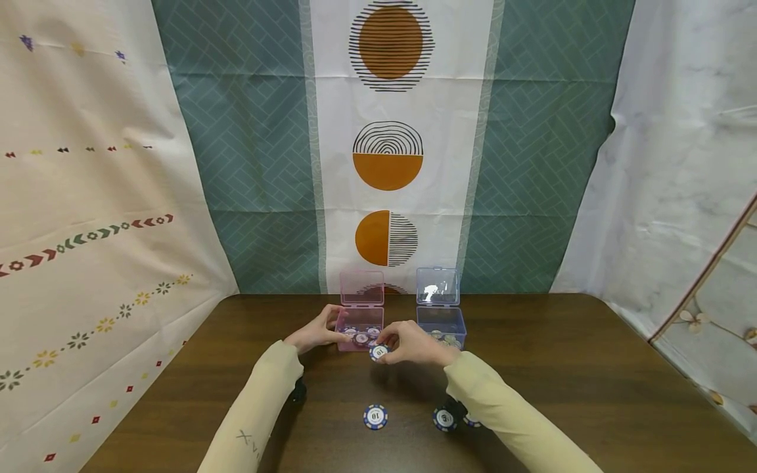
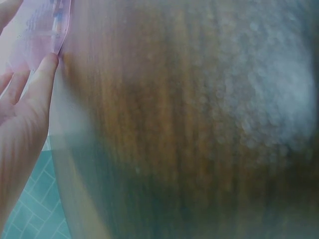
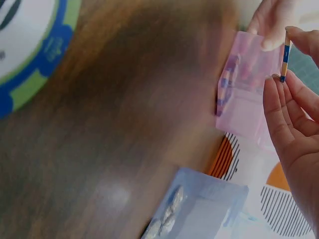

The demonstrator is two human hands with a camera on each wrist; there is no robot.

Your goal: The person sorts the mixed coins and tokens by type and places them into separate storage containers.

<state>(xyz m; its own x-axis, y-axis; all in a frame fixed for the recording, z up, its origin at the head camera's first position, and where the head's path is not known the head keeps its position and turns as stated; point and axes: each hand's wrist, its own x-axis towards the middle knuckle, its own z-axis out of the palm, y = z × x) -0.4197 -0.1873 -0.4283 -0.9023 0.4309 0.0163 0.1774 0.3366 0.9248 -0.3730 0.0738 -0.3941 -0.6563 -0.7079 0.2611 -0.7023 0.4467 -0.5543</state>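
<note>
My right hand [image 1: 416,344] pinches a blue-and-white poker chip [image 1: 378,353], marked 10, between thumb and fingers. In the right wrist view that chip [image 3: 285,55] stands edge-on. It is just in front of the open pink plastic box [image 1: 362,315], where several chips [image 1: 361,339] lie. My left hand [image 1: 317,331] holds this box by its left side, thumb near the front and fingers toward the back. The left wrist view shows a fingertip [image 2: 51,59] at the corner of the box. Another chip [image 1: 375,417] lies flat on the table nearer to me.
To the right of the pink box stands a blue plastic box [image 1: 439,318], lid raised, with several silvery pieces [image 1: 447,339] inside. Two more chips lie under my right forearm: one chip [image 1: 443,420] shows mostly, the other is partly covered. Hanging cloth borders the wooden table [image 1: 532,368].
</note>
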